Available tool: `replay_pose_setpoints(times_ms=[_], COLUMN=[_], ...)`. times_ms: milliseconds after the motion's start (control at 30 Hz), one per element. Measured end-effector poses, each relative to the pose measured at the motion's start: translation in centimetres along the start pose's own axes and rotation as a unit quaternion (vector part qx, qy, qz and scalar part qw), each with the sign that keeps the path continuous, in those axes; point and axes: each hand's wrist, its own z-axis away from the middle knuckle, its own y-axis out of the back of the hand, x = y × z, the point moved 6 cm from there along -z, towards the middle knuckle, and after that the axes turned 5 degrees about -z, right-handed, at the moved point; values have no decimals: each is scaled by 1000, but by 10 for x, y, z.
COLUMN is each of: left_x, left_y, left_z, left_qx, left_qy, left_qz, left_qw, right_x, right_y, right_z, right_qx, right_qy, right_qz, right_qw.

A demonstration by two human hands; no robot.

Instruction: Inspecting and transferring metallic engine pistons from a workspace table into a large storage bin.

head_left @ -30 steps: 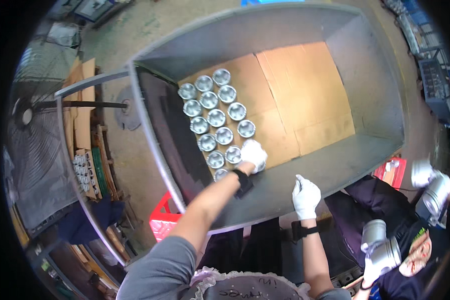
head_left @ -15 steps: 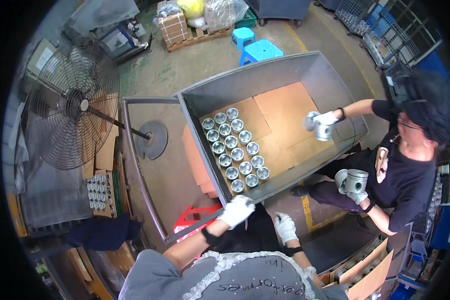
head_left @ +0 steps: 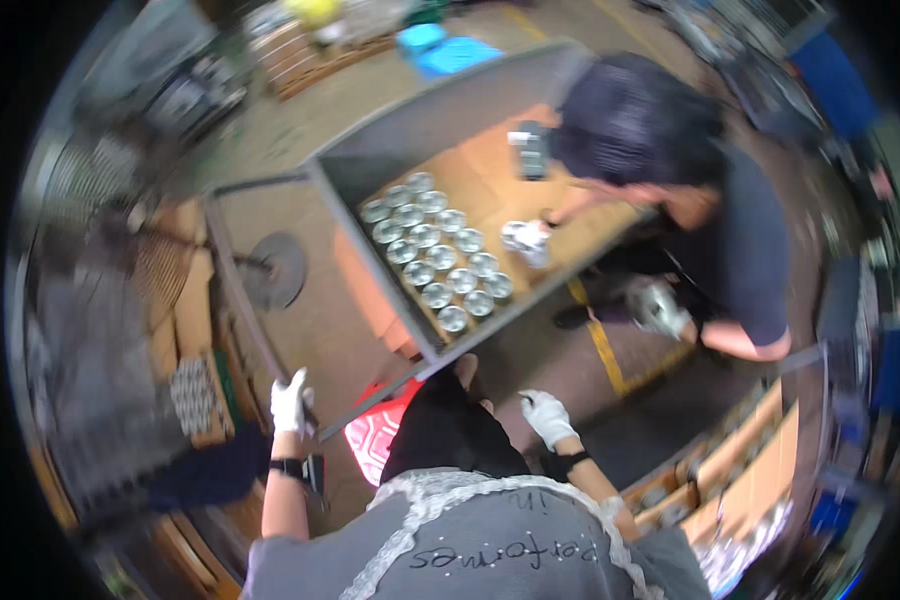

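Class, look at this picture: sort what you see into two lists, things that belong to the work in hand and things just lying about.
In the work:
left hand on the bin's rail
right hand, empty
grey metal bin
metal cylinders in rows
co-worker's hand placing one

Lying about:
floor fan
red crate
blue stool

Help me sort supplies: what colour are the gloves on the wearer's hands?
White, on both the left hand and right hand; seen in the head view.

A workshop or factory floor is shown. A large grey metal bin (head_left: 440,130) lined with brown cardboard is filled with rows of shiny metal cylindrical parts (head_left: 436,252). A bare concrete floor marked with a yellow line (head_left: 600,340) and stacked cardboard boxes (head_left: 730,470) are seen around it.
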Motion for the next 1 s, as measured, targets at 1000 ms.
replay_pose_setpoints(times_ms=[1000], left_x=[-13], left_y=[5], left_z=[-72], left_qx=[2], left_qy=[-7], left_qz=[107], left_qw=[994], right_x=[85], right_y=[-25], right_z=[54], right_qx=[37], right_qy=[-21], right_qz=[-25], right_qw=[999])
